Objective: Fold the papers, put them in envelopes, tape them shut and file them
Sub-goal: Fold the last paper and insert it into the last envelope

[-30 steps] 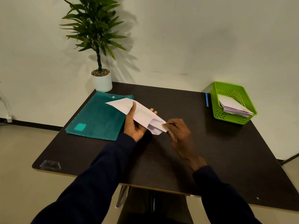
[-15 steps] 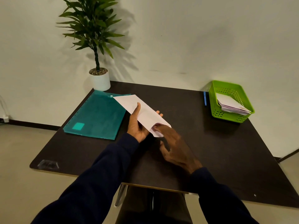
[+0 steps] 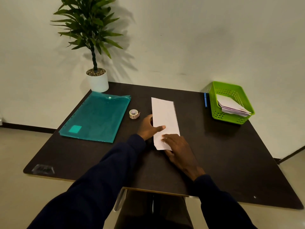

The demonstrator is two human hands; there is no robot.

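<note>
A white envelope (image 3: 165, 113) lies lengthwise on the dark table (image 3: 214, 154), its long side pointing away from me. My left hand (image 3: 148, 128) holds its left edge, thumb laid across the top and fingers curled at the side. My right hand (image 3: 178, 149) rests on the near end, with straight fingers pressing the paper down. A small roll of tape (image 3: 134, 113) stands just left of the envelope. Further left lies a teal plastic folder (image 3: 97, 116) with a snap button.
A green basket (image 3: 231, 90) at the back right holds several envelopes (image 3: 231, 104). A blue pen (image 3: 205, 100) lies beside its left wall. A potted plant (image 3: 98, 81) stands at the back left corner, against the wall.
The envelope was held up at an angle over the folder's edge; it now lies on the table, turned lengthwise. My right hand moved onto its near end. The tape roll has come into view.
</note>
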